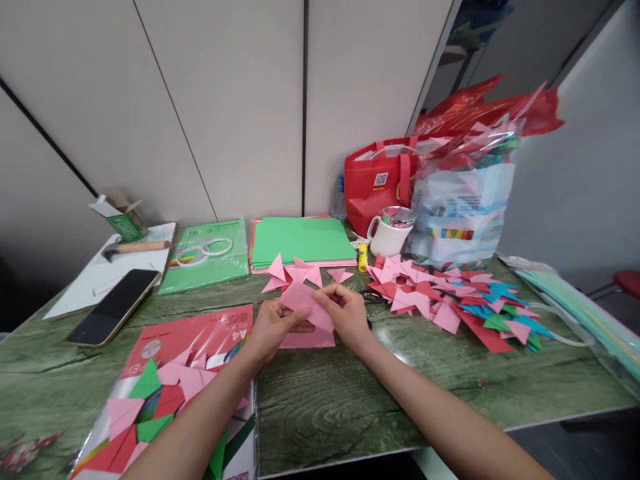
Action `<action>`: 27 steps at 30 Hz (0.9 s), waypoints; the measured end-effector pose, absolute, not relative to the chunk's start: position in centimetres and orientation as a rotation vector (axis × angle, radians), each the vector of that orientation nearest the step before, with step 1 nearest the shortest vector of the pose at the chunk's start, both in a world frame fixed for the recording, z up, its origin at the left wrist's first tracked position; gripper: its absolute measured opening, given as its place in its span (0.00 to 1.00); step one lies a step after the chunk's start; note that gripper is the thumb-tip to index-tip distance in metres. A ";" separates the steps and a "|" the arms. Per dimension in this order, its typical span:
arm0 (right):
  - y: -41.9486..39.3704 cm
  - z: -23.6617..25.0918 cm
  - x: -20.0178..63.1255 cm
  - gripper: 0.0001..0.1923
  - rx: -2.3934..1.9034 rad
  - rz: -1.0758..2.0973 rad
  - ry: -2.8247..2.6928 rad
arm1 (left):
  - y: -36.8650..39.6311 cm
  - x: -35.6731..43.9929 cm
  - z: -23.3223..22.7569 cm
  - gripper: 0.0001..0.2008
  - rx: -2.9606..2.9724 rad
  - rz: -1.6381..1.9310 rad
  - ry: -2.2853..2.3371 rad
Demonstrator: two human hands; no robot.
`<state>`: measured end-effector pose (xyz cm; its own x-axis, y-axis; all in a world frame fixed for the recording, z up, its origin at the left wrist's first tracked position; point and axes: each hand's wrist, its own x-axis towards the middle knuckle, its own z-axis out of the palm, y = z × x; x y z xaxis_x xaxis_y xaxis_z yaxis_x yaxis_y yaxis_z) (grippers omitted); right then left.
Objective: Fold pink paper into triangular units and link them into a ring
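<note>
A piece of pink paper (303,300) is held up between both hands over the middle of the table. My left hand (274,327) grips its left side, thumb on top and fingers beneath. At its upper right, my right hand (346,310) pinches the edge between thumb and fingertips. Below the hands lies another pink sheet (307,340), partly covered. Just beyond them are several folded pink paper pieces (276,268). Black-handled scissors (371,295), mostly hidden, lie by my right hand.
Folded paper pieces (400,280) are heaped at the right, and more lie on an A4 paper pack (195,327) at the left. Behind stand a white mug (390,233), a glue stick (363,257), green sheets (300,243) and a red bag (375,193). A phone (115,307) and hammer (135,247) lie left.
</note>
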<state>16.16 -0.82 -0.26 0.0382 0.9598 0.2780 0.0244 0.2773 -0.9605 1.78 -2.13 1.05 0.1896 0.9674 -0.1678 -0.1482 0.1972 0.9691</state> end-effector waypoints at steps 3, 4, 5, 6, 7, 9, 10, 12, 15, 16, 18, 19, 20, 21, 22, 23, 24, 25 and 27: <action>-0.9 -0.1 16.3 0.10 -1.045 0.938 -1.334 | -2.0 1.6 1.0 0.13 1.036 1.023 1.025; -0.9 -0.1 16.4 0.10 -1.048 0.941 -1.339 | -2.0 1.6 1.0 0.14 1.037 1.024 1.027; -0.8 -0.1 16.4 0.10 -1.049 0.948 -1.341 | -2.0 1.5 1.1 0.14 1.037 1.030 1.030; -0.7 -0.2 16.5 0.10 -1.049 0.956 -1.342 | -1.9 1.4 1.1 0.14 1.034 1.042 1.031; -0.6 -0.2 16.6 0.10 -1.049 0.964 -1.345 | -1.8 1.4 1.2 0.14 1.030 1.056 1.026; -0.5 -0.4 16.7 0.10 -1.047 0.972 -1.350 | -1.7 1.2 1.4 0.13 1.018 1.082 1.016; -0.4 -0.4 16.7 0.10 -1.045 0.973 -1.354 | -1.7 1.1 1.5 0.13 1.010 1.091 1.014; -0.4 -0.5 16.7 0.10 -1.043 0.978 -1.357 | -1.7 1.0 1.5 0.12 0.996 1.096 1.012; -0.4 -0.4 16.7 0.10 -1.036 0.993 -1.355 | -1.7 1.0 1.4 0.12 0.987 1.103 1.004; -0.4 -0.3 16.7 0.10 -1.035 0.996 -1.355 | -1.7 1.0 1.4 0.12 0.988 1.109 1.001; -0.5 -0.2 16.6 0.11 -1.035 0.996 -1.364 | -1.7 1.0 1.3 0.13 0.995 1.120 0.997; -0.5 -0.2 16.6 0.11 -1.037 0.994 -1.371 | -1.7 1.0 1.3 0.13 0.999 1.125 0.992; -0.5 -0.2 16.7 0.11 -1.038 0.993 -1.377 | -1.7 1.0 1.3 0.13 1.001 1.126 0.985; -0.4 -0.2 16.7 0.11 -1.039 0.993 -1.383 | -1.7 1.0 1.3 0.13 1.004 1.125 0.978; -0.4 -0.2 16.8 0.12 -1.039 0.996 -1.386 | -1.6 0.9 1.4 0.13 1.007 1.121 0.973; -0.3 -0.2 16.8 0.12 -1.038 1.001 -1.386 | -1.6 0.9 1.4 0.13 1.010 1.113 0.968; -0.3 -0.3 16.9 0.12 -1.037 1.007 -1.384 | -1.5 0.8 1.5 0.13 1.010 1.109 0.965; -0.2 -0.3 17.0 0.12 -1.034 1.015 -1.380 | -1.5 0.7 1.5 0.13 1.009 1.108 0.961; -0.1 -0.4 17.0 0.12 -1.025 1.031 -1.369 | -1.4 0.6 1.5 0.12 1.005 1.119 0.949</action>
